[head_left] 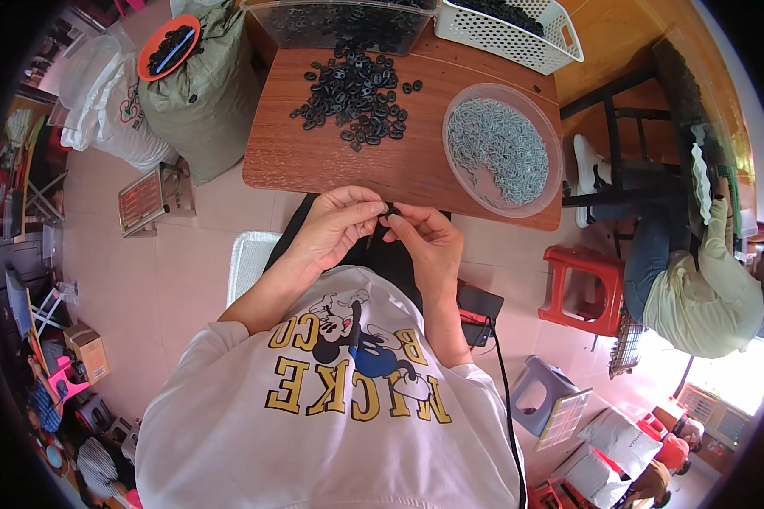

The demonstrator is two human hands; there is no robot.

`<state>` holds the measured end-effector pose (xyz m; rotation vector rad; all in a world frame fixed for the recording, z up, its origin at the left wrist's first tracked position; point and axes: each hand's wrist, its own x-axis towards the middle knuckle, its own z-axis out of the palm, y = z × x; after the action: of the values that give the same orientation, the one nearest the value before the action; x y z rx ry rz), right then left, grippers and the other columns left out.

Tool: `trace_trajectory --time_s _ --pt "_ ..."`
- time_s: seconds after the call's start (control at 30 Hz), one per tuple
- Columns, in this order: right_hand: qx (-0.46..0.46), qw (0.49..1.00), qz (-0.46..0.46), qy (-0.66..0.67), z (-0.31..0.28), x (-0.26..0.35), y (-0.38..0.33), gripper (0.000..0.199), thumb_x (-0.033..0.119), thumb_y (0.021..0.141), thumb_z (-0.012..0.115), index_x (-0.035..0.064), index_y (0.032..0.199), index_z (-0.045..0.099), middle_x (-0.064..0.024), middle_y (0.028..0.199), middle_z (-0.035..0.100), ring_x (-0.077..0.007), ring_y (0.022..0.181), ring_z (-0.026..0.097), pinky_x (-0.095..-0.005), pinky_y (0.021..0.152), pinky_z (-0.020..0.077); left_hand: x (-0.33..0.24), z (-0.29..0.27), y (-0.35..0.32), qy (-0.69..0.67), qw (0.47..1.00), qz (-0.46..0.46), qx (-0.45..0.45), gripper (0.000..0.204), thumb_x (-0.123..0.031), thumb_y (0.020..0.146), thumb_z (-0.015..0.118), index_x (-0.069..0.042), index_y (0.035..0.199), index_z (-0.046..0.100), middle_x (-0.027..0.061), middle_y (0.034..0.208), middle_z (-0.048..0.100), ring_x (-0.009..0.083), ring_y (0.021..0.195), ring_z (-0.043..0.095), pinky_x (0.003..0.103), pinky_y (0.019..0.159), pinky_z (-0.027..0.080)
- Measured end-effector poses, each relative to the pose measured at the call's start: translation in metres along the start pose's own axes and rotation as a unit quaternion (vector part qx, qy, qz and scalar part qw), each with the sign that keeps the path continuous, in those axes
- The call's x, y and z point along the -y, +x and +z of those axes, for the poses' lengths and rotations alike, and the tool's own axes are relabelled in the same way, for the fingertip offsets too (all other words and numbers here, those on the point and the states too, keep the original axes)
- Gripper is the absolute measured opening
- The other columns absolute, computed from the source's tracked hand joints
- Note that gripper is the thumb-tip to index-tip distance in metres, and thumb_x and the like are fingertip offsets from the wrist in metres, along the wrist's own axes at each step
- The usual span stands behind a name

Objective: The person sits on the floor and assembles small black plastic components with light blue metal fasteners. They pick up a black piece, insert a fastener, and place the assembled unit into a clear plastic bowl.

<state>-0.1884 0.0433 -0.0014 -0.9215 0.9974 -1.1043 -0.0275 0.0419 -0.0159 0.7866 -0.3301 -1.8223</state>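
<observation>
Close to the table's front edge, my left hand (338, 225) and my right hand (427, 243) meet fingertip to fingertip. Between them they pinch a small black oval plastic piece (389, 210), mostly covered by thumbs and fingers. Whether a metal part is in it too cannot be seen. Beyond my hands, a loose pile of similar black oval pieces (352, 93) with holes lies on the brown wooden table (314, 161). A round clear plastic bowl (554, 170) to the right holds many small silvery metal parts (494, 140), probably screws or pins.
A clear bin (348, 25) and a white perforated basket (518, 42), both with black pieces, stand at the table's back. Full sacks (208, 110) sit left, one bearing an orange bowl (193, 38). A red stool (581, 288) and a seated person (696, 297) are at right.
</observation>
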Motion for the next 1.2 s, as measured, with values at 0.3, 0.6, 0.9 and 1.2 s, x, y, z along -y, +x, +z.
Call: trace_trajectory --time_s 0.3,0.6,0.9,1.2 --pt "-0.018 0.999 -0.009 -0.048 0.0 -0.002 -0.004 0.017 0.001 0.082 0.064 -0.0051 0.098 0.063 -0.0099 0.084 0.068 -0.012 0.068 0.063 -0.0205 0.062 0.0491 0.002 0.004 -0.005 0.121 0.991 0.053 -0.024 0.01 0.002 0.081 0.064 0.0 0.09 0.063 0.0081 0.082 0.065 0.0101 0.066 0.06 0.019 0.059 0.049" --pt "-0.036 0.986 -0.037 -0.158 0.007 -0.004 -0.01 0.015 0.002 0.08 0.066 -0.0041 0.095 0.066 -0.0086 0.078 0.068 -0.0108 0.065 0.064 -0.0207 0.06 0.0495 -0.001 -0.001 -0.008 0.207 0.975 0.08 -0.009 0.016 0.002 0.079 0.066 0.003 0.095 0.063 0.0095 0.083 0.066 0.0109 0.07 0.061 0.021 0.061 0.048" --pt "-0.027 0.999 -0.007 -0.019 0.009 -0.015 -0.006 0.016 0.0 0.083 0.063 -0.0056 0.098 0.064 -0.0095 0.083 0.066 -0.0118 0.069 0.063 -0.0211 0.064 0.0491 -0.005 -0.006 -0.007 0.167 0.985 0.049 -0.019 0.019 -0.001 0.08 0.067 0.004 0.098 0.062 0.0105 0.084 0.066 0.0117 0.07 0.061 0.022 0.064 0.049" --pt "-0.033 0.997 -0.007 -0.075 0.01 -0.018 -0.012 0.017 0.001 0.084 0.062 -0.0053 0.1 0.064 -0.0089 0.085 0.066 -0.0114 0.073 0.063 -0.021 0.067 0.0495 0.0 -0.007 -0.009 0.205 0.976 0.062 -0.046 0.024 0.001 0.08 0.066 0.002 0.103 0.061 0.0103 0.085 0.067 0.0119 0.069 0.061 0.022 0.063 0.05"
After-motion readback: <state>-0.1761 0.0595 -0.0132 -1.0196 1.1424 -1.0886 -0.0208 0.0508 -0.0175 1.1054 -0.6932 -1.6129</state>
